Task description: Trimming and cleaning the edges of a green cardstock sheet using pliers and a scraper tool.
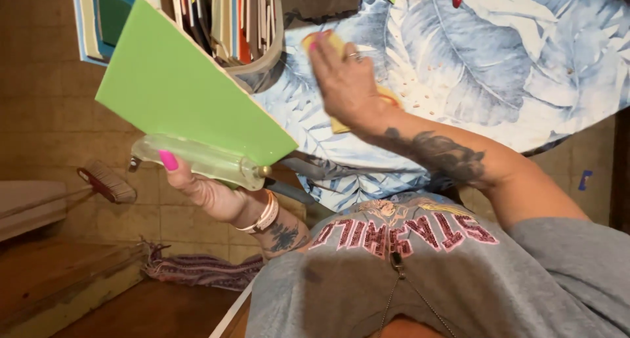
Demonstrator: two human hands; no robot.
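A table with a blue and white leaf cloth (525, 69) fills the far right, over a tan tile floor (46, 115). Your left hand (197, 184) grips a green sheet (190, 95) and a clear tube (203, 159) together, near the left. Your right hand (344, 82) lies flat and open on a yellow cloth (331, 46) on the table. A basket of papers (223, 23) sits far left. A brush (108, 182) lies on the floor.

Left hand (197, 180) raised and gripping, wrist bent back; right hand (344, 82) flat, palm down, arm extended
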